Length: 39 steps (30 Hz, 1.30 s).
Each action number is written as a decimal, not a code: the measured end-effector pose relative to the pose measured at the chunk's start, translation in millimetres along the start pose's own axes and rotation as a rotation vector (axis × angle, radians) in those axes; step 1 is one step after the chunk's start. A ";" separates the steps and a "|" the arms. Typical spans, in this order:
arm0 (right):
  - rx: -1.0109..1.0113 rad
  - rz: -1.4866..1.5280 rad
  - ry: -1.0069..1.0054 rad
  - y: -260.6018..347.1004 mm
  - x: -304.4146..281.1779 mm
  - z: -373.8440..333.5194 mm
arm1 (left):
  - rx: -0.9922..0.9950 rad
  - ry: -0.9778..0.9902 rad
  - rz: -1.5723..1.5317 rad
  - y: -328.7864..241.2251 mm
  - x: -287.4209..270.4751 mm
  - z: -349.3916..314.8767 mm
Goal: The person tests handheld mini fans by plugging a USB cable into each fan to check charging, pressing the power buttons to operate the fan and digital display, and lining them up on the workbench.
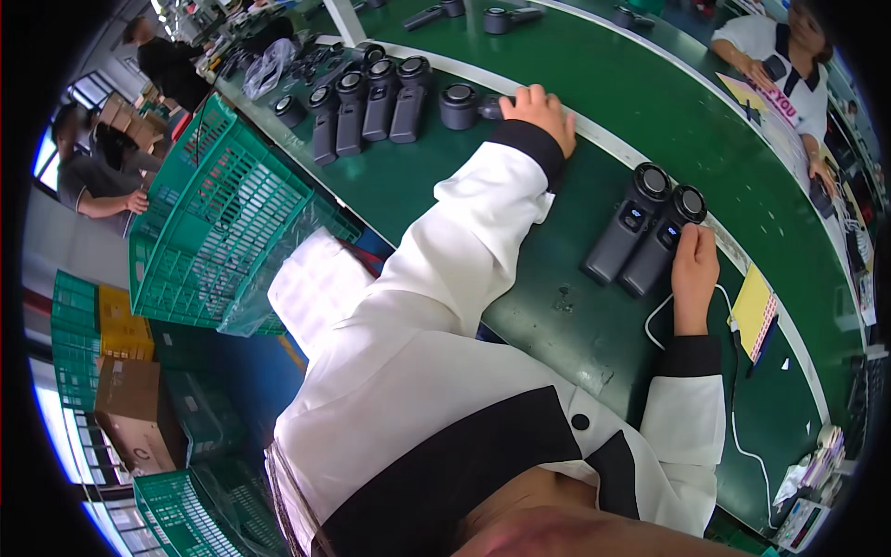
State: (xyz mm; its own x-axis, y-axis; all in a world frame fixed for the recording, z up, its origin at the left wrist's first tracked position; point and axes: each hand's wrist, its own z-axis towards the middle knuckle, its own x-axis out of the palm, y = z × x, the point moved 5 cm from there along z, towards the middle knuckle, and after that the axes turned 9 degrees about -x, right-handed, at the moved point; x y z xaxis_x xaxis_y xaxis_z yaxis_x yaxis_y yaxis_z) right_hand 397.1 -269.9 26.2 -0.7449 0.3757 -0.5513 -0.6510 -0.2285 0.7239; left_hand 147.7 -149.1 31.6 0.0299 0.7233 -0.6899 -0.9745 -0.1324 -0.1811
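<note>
My left hand [541, 119] reaches far across the green bench, its fingers closed over the handle of a dark grey handheld device [458, 106] with a round head. That device lies on its side, and most of its handle is under my hand. Two similar devices [617, 243] lie side by side at the right with small blue displays lit. Against the head end of the right-hand one [653, 257], my right hand [695, 271] is closed in a pinch; what is between its fingertips is hidden. A white cable [652, 320] passes behind my right wrist.
Several matching devices [379, 110] stand in a row at the far left, beside a loose round head [290, 111]. A green crate [223, 200] is left of the bench. Yellow paper [750, 302] lies right. Co-workers are at left, and one person [778, 70] sits across the green belt [594, 70].
</note>
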 end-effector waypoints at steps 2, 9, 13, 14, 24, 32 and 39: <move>0.009 0.014 0.013 -5.5 -0.2 0.0 | 0.001 0.124 -0.012 -5.6 -7.3 -4.6; 0.031 0.031 0.016 -9.6 2.6 2.4 | 0.211 0.440 -0.188 -2.7 -20.9 -35.2; 0.066 0.037 0.006 -7.5 0.5 0.9 | 0.071 0.291 -0.284 20.3 -45.6 -35.5; 0.072 0.054 0.007 -4.0 2.0 0.8 | -0.048 0.184 -0.187 30.9 -48.3 -33.2; 0.002 0.091 -0.039 -8.4 2.6 -2.5 | -0.323 0.235 -0.085 119.4 -14.5 -3.7; 0.070 0.060 0.005 -5.3 2.0 -1.4 | -0.349 0.298 0.005 145.7 -1.6 17.5; 0.083 0.058 -0.023 -11.0 2.1 -2.7 | -0.052 -0.062 -0.076 94.7 0.3 7.6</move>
State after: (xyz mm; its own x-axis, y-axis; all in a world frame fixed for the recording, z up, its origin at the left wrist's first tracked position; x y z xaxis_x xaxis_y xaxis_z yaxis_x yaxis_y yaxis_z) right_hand 402.2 -269.1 16.0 -0.7768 0.3845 -0.4988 -0.5920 -0.1759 0.7865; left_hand 53.8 -156.2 19.5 0.0878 0.7732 -0.6280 -0.9571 -0.1093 -0.2684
